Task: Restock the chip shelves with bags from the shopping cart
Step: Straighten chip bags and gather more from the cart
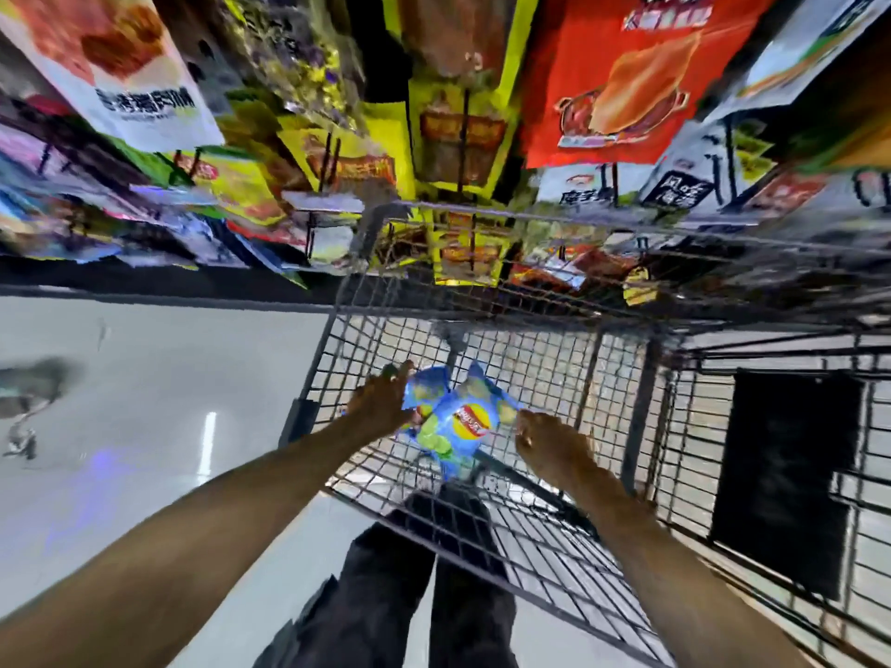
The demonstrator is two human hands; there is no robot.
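Two blue chip bags (463, 417) lie in the cart (554, 359); my left hand (385, 402) grasps one, my right hand (549, 443) touches the other, grip unclear; next, I lift them toward the shelves (337, 204).

- The floor (144, 426) is pale grey and glossy, filling the left side of the view.
- A short bright streak of reflected light (208, 438) lies on the floor, with a faint bluish glow just left of it.
- A dark base strip (144, 284) runs along the foot of the shelving, where it meets the floor.
- A blurred grey shape (33, 392) sits at the far left edge of the floor; what it is cannot be told.
- The light is bright and even.
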